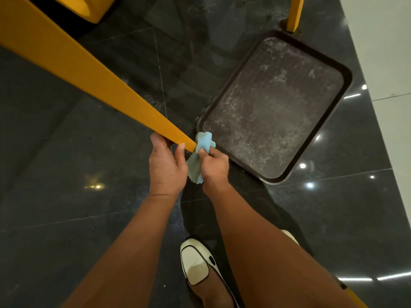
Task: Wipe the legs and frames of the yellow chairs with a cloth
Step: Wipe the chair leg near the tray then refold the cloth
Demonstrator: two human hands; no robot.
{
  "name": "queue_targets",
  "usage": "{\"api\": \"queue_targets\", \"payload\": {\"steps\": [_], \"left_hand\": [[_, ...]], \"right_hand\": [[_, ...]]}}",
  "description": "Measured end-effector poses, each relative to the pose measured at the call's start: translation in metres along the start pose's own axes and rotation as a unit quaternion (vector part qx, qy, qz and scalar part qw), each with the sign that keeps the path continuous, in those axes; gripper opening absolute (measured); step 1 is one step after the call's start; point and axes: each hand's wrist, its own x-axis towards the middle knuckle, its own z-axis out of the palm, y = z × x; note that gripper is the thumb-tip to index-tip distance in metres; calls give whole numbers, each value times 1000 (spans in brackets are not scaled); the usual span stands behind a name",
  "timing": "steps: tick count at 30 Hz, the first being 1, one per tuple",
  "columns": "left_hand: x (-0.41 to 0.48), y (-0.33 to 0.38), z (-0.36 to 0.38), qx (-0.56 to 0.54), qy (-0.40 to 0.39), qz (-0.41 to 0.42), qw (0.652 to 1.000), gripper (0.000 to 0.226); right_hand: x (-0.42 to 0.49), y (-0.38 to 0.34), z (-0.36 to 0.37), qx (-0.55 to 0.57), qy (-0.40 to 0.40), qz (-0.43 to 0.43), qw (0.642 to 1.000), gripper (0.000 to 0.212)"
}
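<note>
A long yellow chair leg [89,72] runs from the upper left down to the middle of the view, tapering toward its tip. My left hand [166,167] grips the leg just short of the tip, fingers over one side and thumb on the other. My right hand [214,166] is closed on a crumpled light blue cloth [201,152], which it presses against the very end of the leg. Part of the cloth hangs down between my two hands.
A dark, scuffed rectangular tray [275,107] lies on the glossy black tiled floor [66,174] right of the cloth. Another yellow leg [294,14] stands at the tray's far corner. A yellow seat part [84,7] shows top left. My white shoe [198,263] is below.
</note>
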Motion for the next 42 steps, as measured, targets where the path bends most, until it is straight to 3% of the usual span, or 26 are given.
{"api": "queue_targets", "payload": {"steps": [4, 11, 14, 16, 21, 33, 42], "left_hand": [[1, -1, -1, 4, -7, 2, 1000, 30], [0, -3, 1, -1, -2, 7, 1000, 31], [0, -2, 4, -6, 7, 1, 1000, 32], [0, 0, 5, -16, 11, -6, 1000, 32], [2, -1, 2, -19, -2, -4, 1000, 32], [1, -3, 4, -28, -1, -4, 1000, 33], [3, -2, 1, -38, -12, -19, 999, 36]], "right_hand": [[2, 2, 2, -16, -3, -26, 1000, 25], [12, 2, 0, -30, -24, 49, 998, 30], [14, 4, -1, -12, -21, 69, 997, 20], [15, 7, -1, -21, -10, 52, 998, 17], [22, 12, 1, -100, -9, 6, 995, 34], [26, 10, 2, -111, 16, 18, 993, 31], [26, 14, -5, 38, -51, 116, 991, 31]]}}
